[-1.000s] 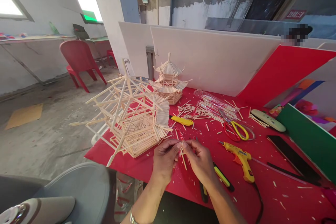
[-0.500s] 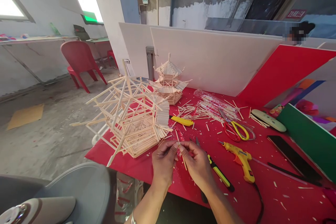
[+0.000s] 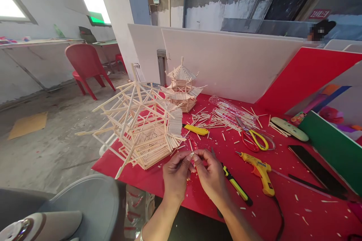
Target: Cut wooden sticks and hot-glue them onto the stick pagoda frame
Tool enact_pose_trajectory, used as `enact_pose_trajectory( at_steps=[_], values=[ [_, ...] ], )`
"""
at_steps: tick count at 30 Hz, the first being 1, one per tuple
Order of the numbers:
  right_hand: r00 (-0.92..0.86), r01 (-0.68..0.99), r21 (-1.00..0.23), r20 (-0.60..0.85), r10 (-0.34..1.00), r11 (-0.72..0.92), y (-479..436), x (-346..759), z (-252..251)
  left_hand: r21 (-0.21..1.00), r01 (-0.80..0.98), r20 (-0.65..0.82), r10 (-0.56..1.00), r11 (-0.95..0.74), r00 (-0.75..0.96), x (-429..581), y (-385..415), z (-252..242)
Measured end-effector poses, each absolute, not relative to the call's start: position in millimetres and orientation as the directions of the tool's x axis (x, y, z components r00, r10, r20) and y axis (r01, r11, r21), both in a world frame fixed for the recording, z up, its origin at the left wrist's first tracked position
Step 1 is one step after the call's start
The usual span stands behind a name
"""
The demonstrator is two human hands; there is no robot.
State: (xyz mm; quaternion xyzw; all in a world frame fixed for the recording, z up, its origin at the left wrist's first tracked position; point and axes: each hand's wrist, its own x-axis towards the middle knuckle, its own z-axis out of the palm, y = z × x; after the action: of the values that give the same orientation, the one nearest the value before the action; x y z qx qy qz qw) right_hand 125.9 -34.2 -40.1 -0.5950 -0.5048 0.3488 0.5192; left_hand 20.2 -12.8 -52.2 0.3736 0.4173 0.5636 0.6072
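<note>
My left hand [image 3: 175, 175] and my right hand [image 3: 211, 176] meet at the fingertips above the front of the red table. Both are closed in a pinch on a thin wooden stick [image 3: 191, 146]; its far end pokes out past the fingers, and the rest is mostly hidden. To the left of my hands stands a pagoda-like frame [image 3: 138, 120] of wooden sticks, its roof partly covered. A smaller pagoda model [image 3: 182, 86] with covered roofs stands behind it. Just right of my right hand lies a black and yellow cutter [image 3: 237, 187].
A yellow box cutter [image 3: 195, 130], loose sticks [image 3: 226, 115], scissors [image 3: 256, 140] and a corded yellow glue gun [image 3: 260, 171] lie on the red table [image 3: 283, 218]. A black phone [image 3: 313, 167] is at the right. Upright white boards [image 3: 226, 60] line the back; a person is partly visible behind.
My hands have barely shifted. The stick's near end, which stuck out below my right thumb, no longer shows clearly. The person in the background has moved slightly.
</note>
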Motion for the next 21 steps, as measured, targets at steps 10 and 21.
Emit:
enact_pose_trajectory(
  at_steps=[10,21],
  values=[
    [0.182,0.078,-0.996,0.051,0.982,0.037,-33.3,131.4,-40.9,0.956,-0.292,-0.009,1.0,0.011,0.007,17.3,-13.2,-50.4],
    [0.241,0.271,-0.961,0.124,0.962,0.056,-32.5,136.9,-47.0,0.963,-0.254,-0.063,0.992,0.09,0.111,13.4,-14.4,-48.7]
  ],
)
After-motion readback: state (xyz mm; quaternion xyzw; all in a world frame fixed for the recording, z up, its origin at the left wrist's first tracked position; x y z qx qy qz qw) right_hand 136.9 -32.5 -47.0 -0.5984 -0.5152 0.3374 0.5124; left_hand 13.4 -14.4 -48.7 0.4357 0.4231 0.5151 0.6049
